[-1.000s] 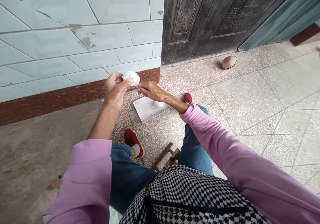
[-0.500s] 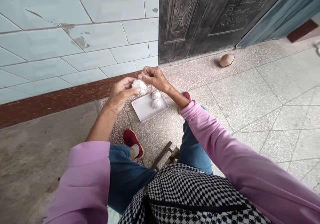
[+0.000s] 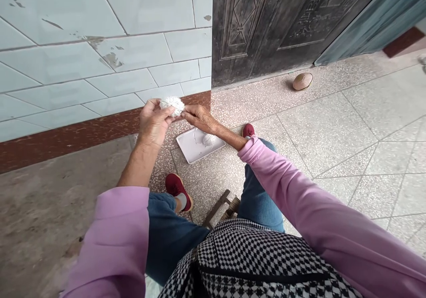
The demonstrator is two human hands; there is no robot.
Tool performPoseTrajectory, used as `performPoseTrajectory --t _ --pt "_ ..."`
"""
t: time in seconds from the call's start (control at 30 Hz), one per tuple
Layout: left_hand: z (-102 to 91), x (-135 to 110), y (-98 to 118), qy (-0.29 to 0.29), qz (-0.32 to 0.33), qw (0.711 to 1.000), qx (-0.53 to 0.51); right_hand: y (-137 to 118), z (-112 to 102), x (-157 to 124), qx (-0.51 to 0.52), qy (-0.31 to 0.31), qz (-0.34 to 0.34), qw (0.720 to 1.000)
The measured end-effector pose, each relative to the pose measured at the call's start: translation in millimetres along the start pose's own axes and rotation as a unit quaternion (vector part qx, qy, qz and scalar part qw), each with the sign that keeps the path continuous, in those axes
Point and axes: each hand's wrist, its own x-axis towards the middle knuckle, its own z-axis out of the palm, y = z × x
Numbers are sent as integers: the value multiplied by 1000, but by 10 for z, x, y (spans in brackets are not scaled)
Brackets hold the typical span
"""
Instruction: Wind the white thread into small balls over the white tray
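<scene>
A round, ruffled white yarn piece [image 3: 173,105] is held up in front of the wall's brown base strip. My left hand [image 3: 155,122] is closed around its left and lower side, with the thumb pressed on its front. At its right edge, my right hand [image 3: 201,119] has its fingers pinched together, touching the piece; what lies between them is too small to make out. Below the hands, a shallow white tray [image 3: 189,152] rests on the floor. In it sits a ball of white yarn [image 3: 209,139], partly hidden by my right wrist, with a loose strand beside it.
Tiled wall [image 3: 133,53] stands close ahead, with a dark carved door [image 3: 253,31] to its right. A rounded pinkish object [image 3: 302,81] lies by the doorstep. Between my red shoes [image 3: 175,186], part of a wooden frame [image 3: 216,209] shows under me.
Both hands have shifted left with the yarn piece, which is now turned differently. My right hand has come lower, to the piece's right side, and its wrist covers more of the tray's contents.
</scene>
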Motion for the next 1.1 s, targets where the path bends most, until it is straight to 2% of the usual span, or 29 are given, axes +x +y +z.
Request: performPoseTrajectory --t 0.17,0.33,0.47,0.67,0.87,1.0,1.1 --pt "-31 35 -24 25 -10 999 33 -51 24 -79 114 -39 59 991" --pt "23 -89 44 -25 -23 999 10 -118 51 -83 136 -23 92 986" --pt "-8 -118 32 -45 -29 998 -9 -157 53 -90 120 -8 70 990" --pt "28 -96 -59 -18 -27 999 -27 -172 51 -136 97 18 51 994" --pt "85 -104 -81 -24 -36 998 -49 -20 8 -88 90 16 21 996" --pt "6 -20 -79 23 -28 999 -24 124 28 -51 90 -13 9 996" --pt "-63 56 -85 65 -26 997 32 112 77 -74 52 -45 -23 997"
